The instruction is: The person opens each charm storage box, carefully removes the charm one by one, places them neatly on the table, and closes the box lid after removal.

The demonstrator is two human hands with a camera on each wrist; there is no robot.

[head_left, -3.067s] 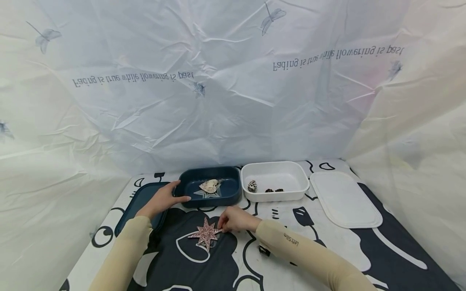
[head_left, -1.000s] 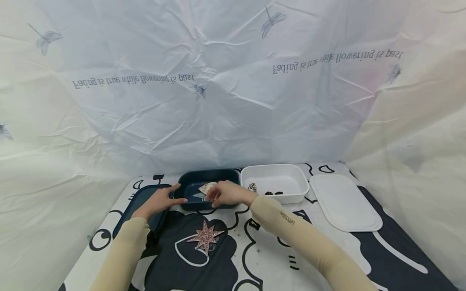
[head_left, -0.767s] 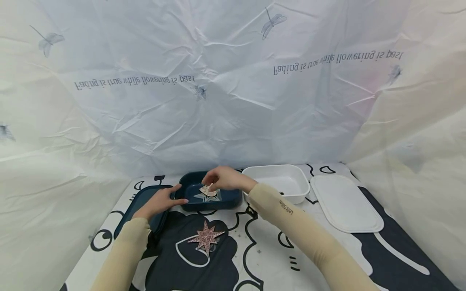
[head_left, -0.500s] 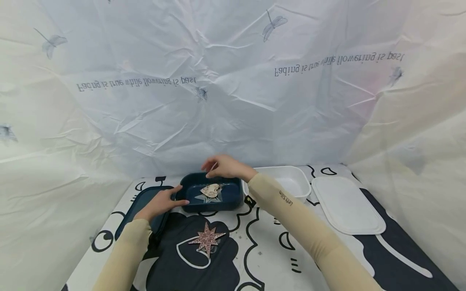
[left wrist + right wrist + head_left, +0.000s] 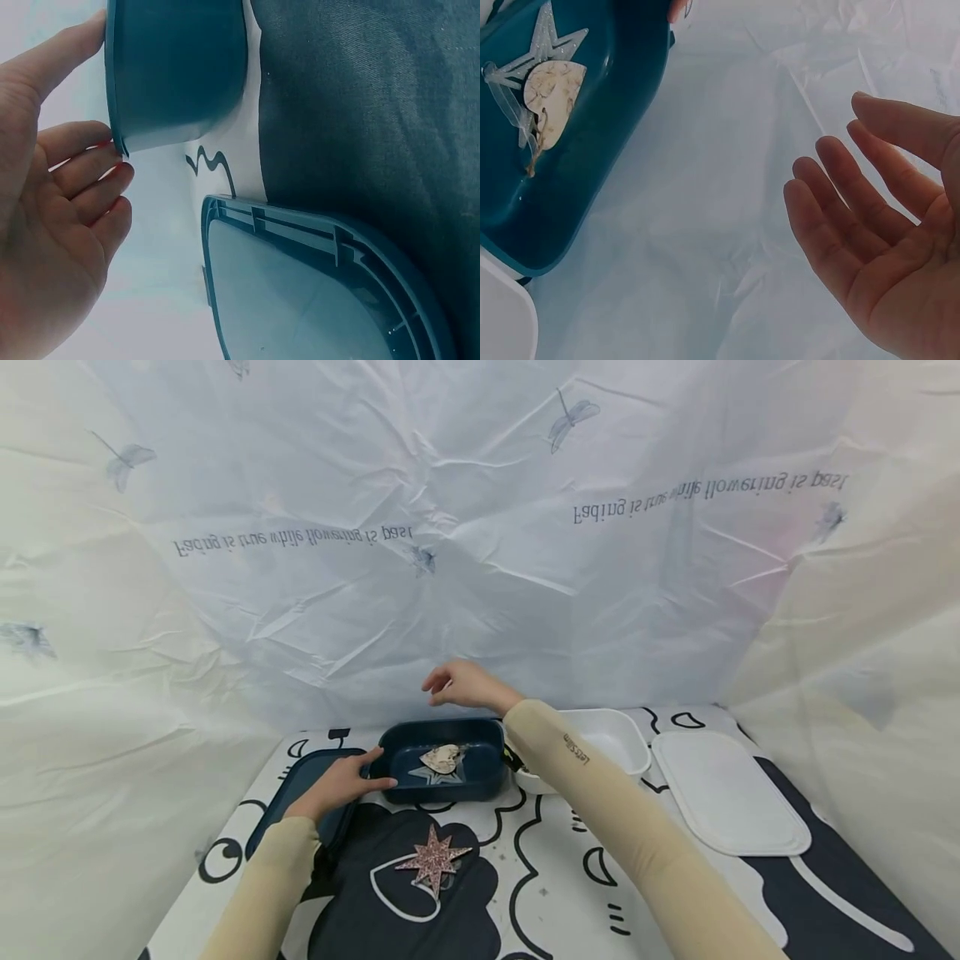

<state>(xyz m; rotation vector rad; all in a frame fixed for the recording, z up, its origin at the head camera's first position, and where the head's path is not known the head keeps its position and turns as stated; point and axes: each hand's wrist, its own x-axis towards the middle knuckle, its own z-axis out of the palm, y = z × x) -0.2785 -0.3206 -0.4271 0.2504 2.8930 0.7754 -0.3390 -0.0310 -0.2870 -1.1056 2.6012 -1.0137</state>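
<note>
At the left end of a dark blue box (image 5: 465,791), my left hand (image 5: 341,787) holds the rim, thumb at the front and fingers at the corner. Inside the box, a pale heart ornament (image 5: 441,758) with a string (image 5: 532,161) lies over a silvery star ornament (image 5: 547,37). My right hand (image 5: 468,683) is raised above and behind the box, against the backdrop. Its fingers are relaxed, with nothing held, as the right wrist view (image 5: 877,225) of the hand shows. A glittery pink star (image 5: 432,860) lies on the cloth in front of the box.
A white box (image 5: 622,735) stands right of the blue one, partly hidden by the right sleeve. Its white lid (image 5: 731,793) lies farther right. A dark blue lid (image 5: 300,785) lies under the left forearm. A wrinkled white sheet (image 5: 480,577) hangs behind.
My right hand went from the pink star to the heart in the blue box, released the heart and rose up and away behind the box. My left hand stays at the blue box.
</note>
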